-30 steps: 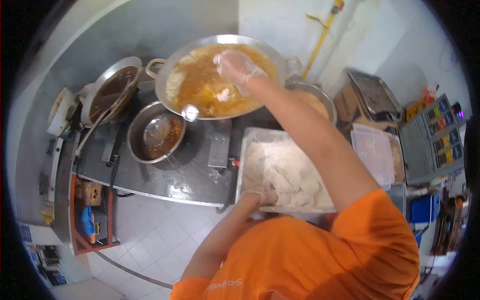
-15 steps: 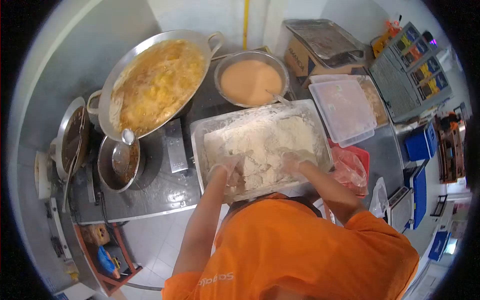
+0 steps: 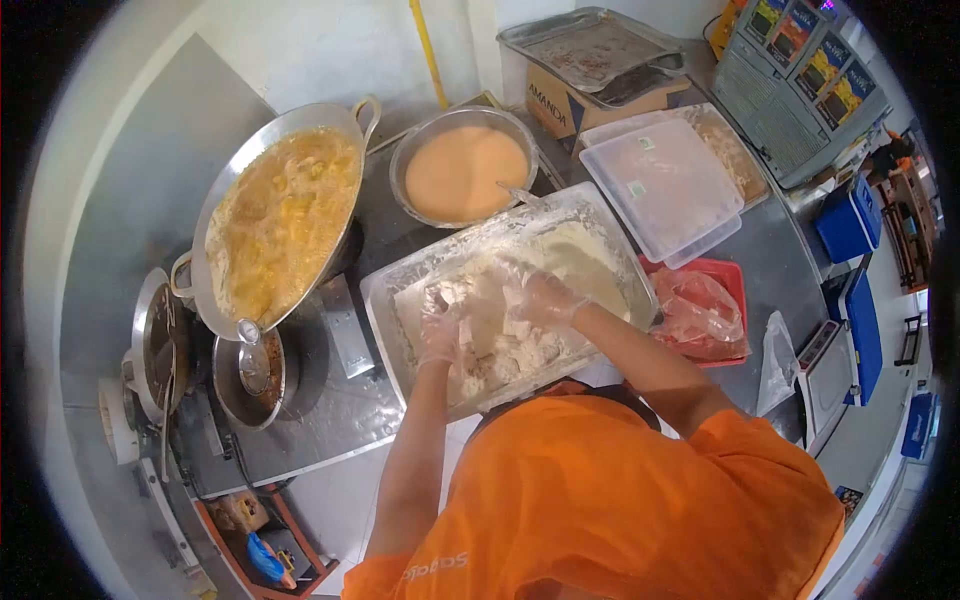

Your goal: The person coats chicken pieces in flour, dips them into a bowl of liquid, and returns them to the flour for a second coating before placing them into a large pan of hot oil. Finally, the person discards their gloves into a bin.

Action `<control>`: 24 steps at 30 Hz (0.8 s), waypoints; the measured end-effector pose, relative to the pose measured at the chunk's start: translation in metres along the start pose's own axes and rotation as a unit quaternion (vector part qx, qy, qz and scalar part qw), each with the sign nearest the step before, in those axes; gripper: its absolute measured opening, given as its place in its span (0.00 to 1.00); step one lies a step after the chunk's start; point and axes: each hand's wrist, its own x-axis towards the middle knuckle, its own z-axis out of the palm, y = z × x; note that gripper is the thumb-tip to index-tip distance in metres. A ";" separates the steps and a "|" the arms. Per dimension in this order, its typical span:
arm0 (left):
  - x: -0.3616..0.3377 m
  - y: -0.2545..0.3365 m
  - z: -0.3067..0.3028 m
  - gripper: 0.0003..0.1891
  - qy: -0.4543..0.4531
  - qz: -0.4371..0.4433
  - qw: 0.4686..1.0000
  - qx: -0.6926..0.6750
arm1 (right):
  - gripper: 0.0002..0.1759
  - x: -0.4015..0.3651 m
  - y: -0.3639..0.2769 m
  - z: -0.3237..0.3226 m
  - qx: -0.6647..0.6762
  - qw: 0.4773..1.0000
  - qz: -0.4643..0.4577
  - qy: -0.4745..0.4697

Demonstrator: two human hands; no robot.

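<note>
A rectangular tub (image 3: 385,345) holds pale flour (image 3: 585,255) with lumpy flour-coated pieces (image 3: 530,350) in it. Both of my hands are inside, in clear plastic gloves. My left hand (image 3: 440,330) is at the tub's left side, its fingers down among floured lumps and partly hidden. To its right, my right hand (image 3: 547,298) reaches across the middle with its fingertips in the flour. Flour and blur hide how the fingers are bent and whether they grip a piece.
A wide pan (image 3: 228,150) of bubbling oil with frying food stands at the left. Behind the tub is a bowl of orange batter (image 3: 465,170). A strainer (image 3: 255,365) rests in a pot (image 3: 285,400). Lidded containers (image 3: 665,190) and a red tray (image 3: 735,290) are at the right.
My hands have shifted within the tub, with the right hand further toward the middle and the back. Flour near them has been moved about. The camera view has turned slightly.
</note>
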 end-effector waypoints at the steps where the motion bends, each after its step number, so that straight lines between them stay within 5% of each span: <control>1: -0.005 0.011 -0.005 0.35 -0.007 0.019 0.999 -0.041 | 0.47 0.002 -0.005 -0.008 -0.010 1.000 -0.012 0.022; 5: -0.026 0.050 0.001 0.33 0.009 0.119 0.992 -0.050 | 0.50 0.013 0.001 -0.001 0.165 0.981 0.102 -0.011; 7: -0.031 0.060 0.004 0.30 -0.041 0.154 0.983 0.088 | 0.44 0.007 -0.027 -0.012 0.031 0.994 -0.018 0.100; 8: -0.020 0.045 0.011 0.30 -0.043 0.153 0.983 0.088 | 0.44 0.012 -0.028 -0.009 0.031 0.994 -0.015 0.099; 10: 0.009 0.001 0.029 0.22 -0.131 0.145 0.978 0.072 | 0.31 0.023 -0.021 0.000 -0.005 0.988 0.151 -0.036; 11: -0.037 0.050 0.016 0.21 -0.147 0.122 0.977 -0.099 | 0.31 0.027 -0.007 0.008 -0.003 0.987 0.153 -0.036; 12: -0.048 0.060 0.010 0.21 -0.148 0.121 0.977 -0.098 | 0.22 0.031 0.010 0.019 -0.009 0.987 0.157 -0.016; 14: -0.055 0.066 0.004 0.21 -0.137 0.034 0.984 0.111 | 0.19 0.025 0.009 0.012 -0.015 0.987 0.158 0.007; 15: -0.055 0.067 0.001 0.21 -0.135 0.035 0.984 0.112 | 0.20 0.017 0.008 0.009 -0.021 0.989 0.138 0.039; 17: -0.063 0.052 -0.003 0.21 -0.159 0.359 0.829 0.397 | 0.21 0.006 0.009 0.004 -0.027 0.990 0.120 0.061; 19: -0.050 0.012 0.007 0.21 -0.128 0.365 0.862 0.330 | 0.22 0.013 0.017 -0.011 -0.040 0.982 0.135 -0.123; 21: -0.013 -0.022 0.016 0.22 -0.087 0.370 0.888 0.257 | 0.22 0.017 0.028 -0.010 -0.051 0.988 0.104 -0.105; 24: 0.006 -0.048 0.009 0.19 -0.037 0.257 0.929 0.264 | 0.21 0.016 0.019 0.003 -0.060 0.986 0.098 -0.122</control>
